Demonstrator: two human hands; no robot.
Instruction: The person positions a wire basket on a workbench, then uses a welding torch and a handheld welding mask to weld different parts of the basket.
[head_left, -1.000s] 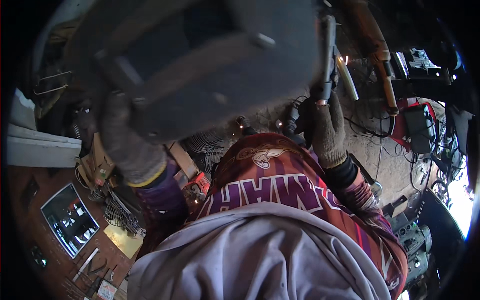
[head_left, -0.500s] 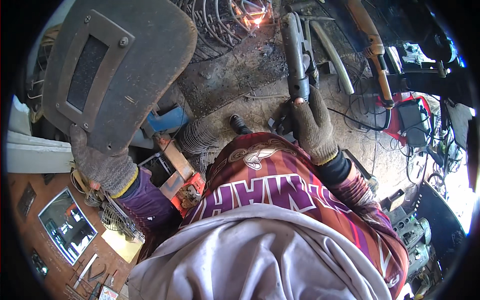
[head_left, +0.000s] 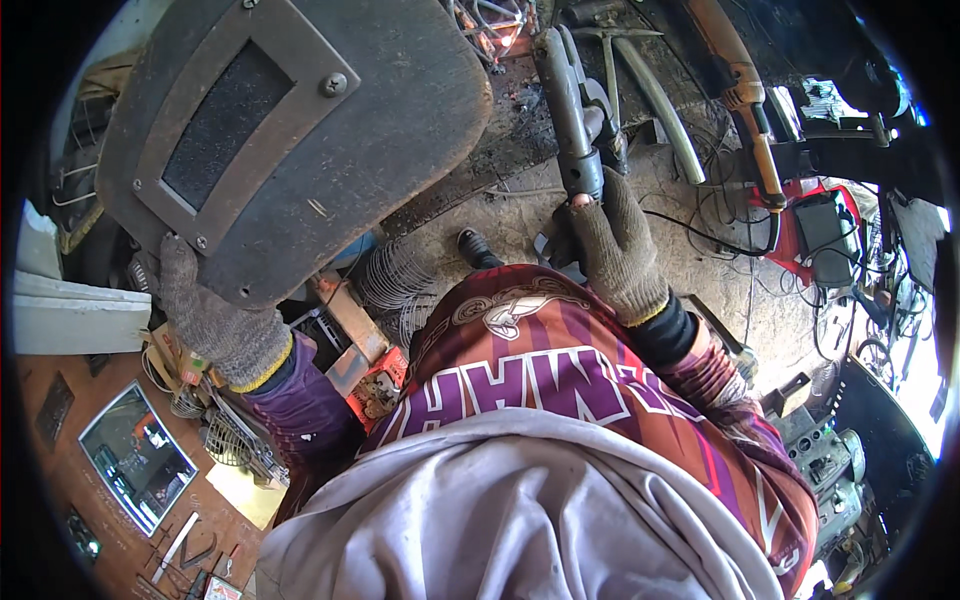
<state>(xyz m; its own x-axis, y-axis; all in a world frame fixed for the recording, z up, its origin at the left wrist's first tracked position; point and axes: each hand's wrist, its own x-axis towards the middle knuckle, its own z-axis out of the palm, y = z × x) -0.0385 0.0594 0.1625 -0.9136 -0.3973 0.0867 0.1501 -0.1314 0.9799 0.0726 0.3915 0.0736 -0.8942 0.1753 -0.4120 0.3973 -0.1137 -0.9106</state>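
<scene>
Head view: a dark welding shield (head_left: 290, 140) is gripped at its lower edge by the gloved left hand (head_left: 215, 325) and held off to the left. An electrode holder (head_left: 572, 110) is clasped in the gloved right hand (head_left: 615, 245), aimed at glowing wire work (head_left: 492, 25). Welding appears paused midway, judging by the glow.

Welding shield (head_left: 290, 140): upper left, held at its lower edge by left hand (head_left: 215, 325). Electrode holder (head_left: 572, 110): right of shield, gripped by right hand (head_left: 615, 245). Welding machine (head_left: 825, 235): far right, on floor. Mirror (head_left: 135, 455): lower left.
</scene>
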